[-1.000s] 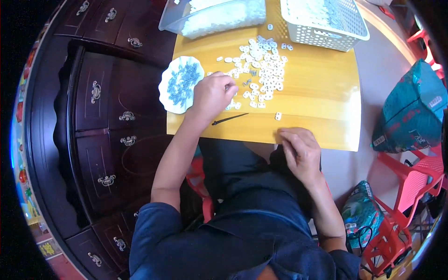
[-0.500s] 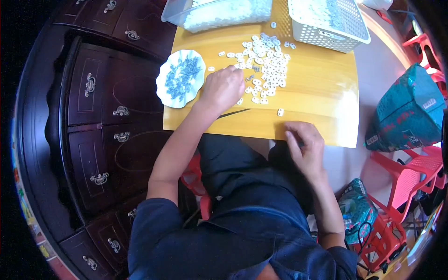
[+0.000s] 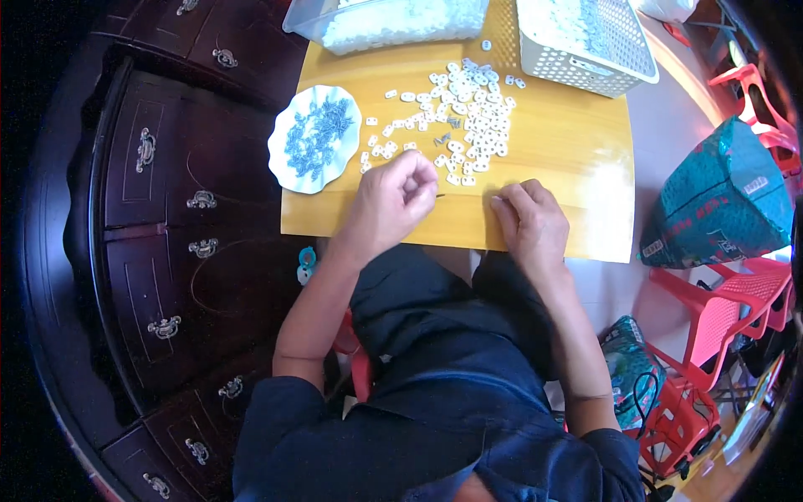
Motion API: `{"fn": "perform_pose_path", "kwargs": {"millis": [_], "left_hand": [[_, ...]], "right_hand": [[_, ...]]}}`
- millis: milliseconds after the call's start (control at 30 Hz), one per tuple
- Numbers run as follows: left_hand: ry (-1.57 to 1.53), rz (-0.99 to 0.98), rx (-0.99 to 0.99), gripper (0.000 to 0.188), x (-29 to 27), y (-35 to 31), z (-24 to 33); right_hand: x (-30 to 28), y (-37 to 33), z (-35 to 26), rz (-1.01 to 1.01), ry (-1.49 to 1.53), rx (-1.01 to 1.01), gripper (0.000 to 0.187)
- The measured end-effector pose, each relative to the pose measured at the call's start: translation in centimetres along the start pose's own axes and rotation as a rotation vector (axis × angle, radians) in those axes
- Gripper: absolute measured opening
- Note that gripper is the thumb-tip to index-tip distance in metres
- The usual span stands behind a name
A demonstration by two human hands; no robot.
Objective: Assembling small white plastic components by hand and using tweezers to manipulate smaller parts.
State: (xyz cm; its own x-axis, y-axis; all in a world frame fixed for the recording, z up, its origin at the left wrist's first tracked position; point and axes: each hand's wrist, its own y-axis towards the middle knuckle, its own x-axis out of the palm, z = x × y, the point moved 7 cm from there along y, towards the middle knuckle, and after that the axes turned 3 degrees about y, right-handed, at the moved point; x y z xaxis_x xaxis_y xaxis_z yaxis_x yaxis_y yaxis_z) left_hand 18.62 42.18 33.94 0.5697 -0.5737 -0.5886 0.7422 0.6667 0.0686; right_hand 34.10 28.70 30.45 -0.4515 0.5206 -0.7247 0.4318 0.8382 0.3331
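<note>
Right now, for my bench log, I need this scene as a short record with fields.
Left hand: fingers curled, over the yellow table; grasp unclear
Right hand: fingers bent, at the table's near edge; grasp unclear
Loose: small white pieces, scattered mid-table
Plate: white, wavy-rimmed, at left, holding small grey parts
Far side: clear bin and white perforated basket, both with whitish contents

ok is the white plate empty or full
Partly full: the plate holds a spread of small grey pieces across its middle, with bare white around them.
</note>
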Motion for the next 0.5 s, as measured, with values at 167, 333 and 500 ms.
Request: {"fn": "perform_pose_path", "kwargs": {"millis": [167,333,500], "left_hand": [[-0.198,-0.016,-0.083,0.006,2.9,-2.0,-2.3],[-0.388,-0.092,-0.147,0.010,5.6,-3.1,-2.6],[-0.423,-0.074,-0.075,0.012,6.8,-3.1,-0.5]], "right_hand": [[-0.3,0.2,-0.4,-0.019,0.038,-0.043,0.007],[0.1,-1.9,0.8,-0.158,0.610,0.273,0.012],[0.7,-4.0,0.9,-0.274,0.991,0.484,0.020]]}}
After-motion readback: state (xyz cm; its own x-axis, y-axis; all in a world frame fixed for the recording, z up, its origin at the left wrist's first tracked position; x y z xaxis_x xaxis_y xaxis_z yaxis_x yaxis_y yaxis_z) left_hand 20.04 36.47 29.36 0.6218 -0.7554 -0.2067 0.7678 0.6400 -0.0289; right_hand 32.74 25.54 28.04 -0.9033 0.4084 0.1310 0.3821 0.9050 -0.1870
